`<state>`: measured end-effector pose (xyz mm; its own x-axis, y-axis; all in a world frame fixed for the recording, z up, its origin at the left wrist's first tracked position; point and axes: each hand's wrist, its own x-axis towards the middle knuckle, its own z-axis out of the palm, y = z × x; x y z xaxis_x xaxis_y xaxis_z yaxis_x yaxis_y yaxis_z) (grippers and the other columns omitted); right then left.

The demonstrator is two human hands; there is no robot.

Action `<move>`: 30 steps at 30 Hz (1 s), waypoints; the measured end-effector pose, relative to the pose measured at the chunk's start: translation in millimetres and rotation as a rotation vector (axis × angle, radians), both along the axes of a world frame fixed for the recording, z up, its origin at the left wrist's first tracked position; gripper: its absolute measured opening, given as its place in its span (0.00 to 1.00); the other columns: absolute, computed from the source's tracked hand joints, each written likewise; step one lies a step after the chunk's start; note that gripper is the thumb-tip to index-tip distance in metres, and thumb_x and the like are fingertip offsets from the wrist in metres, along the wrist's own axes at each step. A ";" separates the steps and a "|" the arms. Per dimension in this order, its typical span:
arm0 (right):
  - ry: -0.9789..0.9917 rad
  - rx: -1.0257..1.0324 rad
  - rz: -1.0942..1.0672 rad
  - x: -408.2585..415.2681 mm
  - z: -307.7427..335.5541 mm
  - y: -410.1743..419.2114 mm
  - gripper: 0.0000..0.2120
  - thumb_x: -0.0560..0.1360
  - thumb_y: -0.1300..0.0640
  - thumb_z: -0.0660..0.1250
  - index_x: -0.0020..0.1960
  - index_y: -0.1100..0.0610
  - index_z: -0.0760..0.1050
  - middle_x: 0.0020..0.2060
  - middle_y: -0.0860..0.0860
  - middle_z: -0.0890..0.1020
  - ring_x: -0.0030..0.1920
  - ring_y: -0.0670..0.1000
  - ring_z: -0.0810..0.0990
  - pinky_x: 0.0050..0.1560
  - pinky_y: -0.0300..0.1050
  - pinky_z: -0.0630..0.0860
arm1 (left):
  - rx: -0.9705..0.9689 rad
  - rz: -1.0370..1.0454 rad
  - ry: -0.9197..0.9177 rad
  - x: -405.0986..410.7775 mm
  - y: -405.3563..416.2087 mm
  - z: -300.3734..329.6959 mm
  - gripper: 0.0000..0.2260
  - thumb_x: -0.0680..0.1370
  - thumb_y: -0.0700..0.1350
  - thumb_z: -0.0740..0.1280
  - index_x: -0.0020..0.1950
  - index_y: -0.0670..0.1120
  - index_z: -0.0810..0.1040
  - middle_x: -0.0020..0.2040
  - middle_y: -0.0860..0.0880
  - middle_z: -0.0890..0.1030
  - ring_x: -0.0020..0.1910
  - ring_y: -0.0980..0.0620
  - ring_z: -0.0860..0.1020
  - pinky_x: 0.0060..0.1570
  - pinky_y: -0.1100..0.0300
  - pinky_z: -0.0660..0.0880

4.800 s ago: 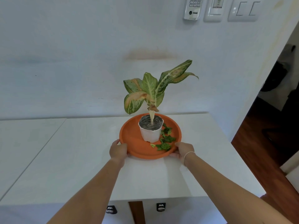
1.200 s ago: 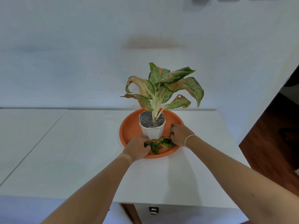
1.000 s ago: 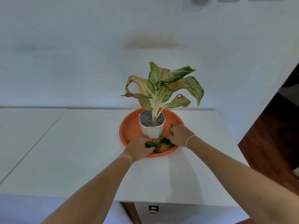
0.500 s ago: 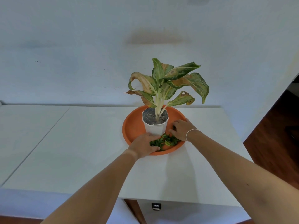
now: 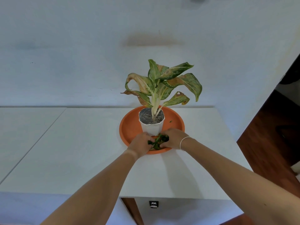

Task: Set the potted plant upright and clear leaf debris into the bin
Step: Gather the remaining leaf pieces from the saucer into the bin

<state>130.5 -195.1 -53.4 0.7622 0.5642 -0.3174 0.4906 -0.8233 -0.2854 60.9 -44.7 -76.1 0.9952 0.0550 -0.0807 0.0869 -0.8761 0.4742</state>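
Observation:
A variegated green and orange plant in a white pot (image 5: 151, 127) stands upright on a round orange saucer (image 5: 129, 129) on the white table. At the saucer's near rim lies a pile of green leaf debris (image 5: 157, 141). My left hand (image 5: 140, 145) and my right hand (image 5: 173, 138) press in on the pile from either side, fingers curled around the leaves. One small green scrap (image 5: 170, 121) lies apart on the saucer, right of the pot. No bin is in view.
The white table (image 5: 81, 151) joins a second white surface (image 5: 24, 127) on the left. The wall stands close behind the plant. Right of the table the dark wood floor (image 5: 267, 143) drops away. The table's near edge is just below my forearms.
My hands have closed together on the leaf pile, bunching it between them at the saucer's near rim. The pot has stayed in place.

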 end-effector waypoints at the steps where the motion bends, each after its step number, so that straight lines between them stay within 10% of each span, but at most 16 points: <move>1: -0.021 0.007 -0.001 -2.1 0.2 2.2 0.25 0.75 0.49 0.66 0.71 0.50 0.70 0.63 0.54 0.76 0.62 0.55 0.75 0.61 0.47 0.74 | -0.012 0.015 -0.006 0.2 -0.2 -0.6 0.12 0.76 0.39 0.66 0.58 0.45 0.82 0.60 0.46 0.79 0.58 0.48 0.77 0.59 0.61 0.73; 9: -0.024 0.163 -0.200 -9.2 -16.7 16.5 0.14 0.76 0.66 0.58 0.54 0.63 0.81 0.50 0.58 0.83 0.47 0.57 0.79 0.46 0.45 0.74 | -0.128 0.138 0.009 2.1 0.6 1.1 0.11 0.77 0.34 0.62 0.52 0.41 0.84 0.55 0.45 0.83 0.55 0.48 0.79 0.53 0.65 0.72; 16: 0.112 0.274 -0.418 2.4 -7.6 15.6 0.10 0.76 0.60 0.66 0.54 0.63 0.81 0.39 0.52 0.80 0.48 0.55 0.77 0.38 0.37 0.71 | -0.444 0.321 0.036 2.6 9.2 11.7 0.11 0.76 0.32 0.63 0.55 0.37 0.82 0.57 0.41 0.81 0.54 0.47 0.78 0.52 0.65 0.72; 23: 0.872 1.099 -0.858 3.0 5.7 4.5 0.07 0.77 0.73 0.59 0.52 0.67 0.71 0.39 0.56 0.73 0.36 0.50 0.74 0.24 0.33 0.76 | -0.873 0.472 0.150 4.0 11.5 21.8 0.09 0.79 0.36 0.56 0.50 0.43 0.75 0.41 0.47 0.75 0.32 0.55 0.70 0.25 0.67 0.69; 30: 1.022 1.170 -0.915 -1.7 15.5 -6.4 0.12 0.78 0.70 0.51 0.46 0.63 0.73 0.43 0.56 0.73 0.38 0.52 0.72 0.33 0.39 0.73 | -1.131 0.602 0.198 2.5 10.3 29.0 0.05 0.73 0.36 0.61 0.41 0.45 0.73 0.36 0.49 0.69 0.31 0.54 0.65 0.26 0.64 0.62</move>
<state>128.8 -201.5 -38.0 0.7068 0.3748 -0.6000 -0.6797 0.1247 -0.7228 63.5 -34.4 -47.1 0.8039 0.2921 -0.5182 0.4781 0.2009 0.8550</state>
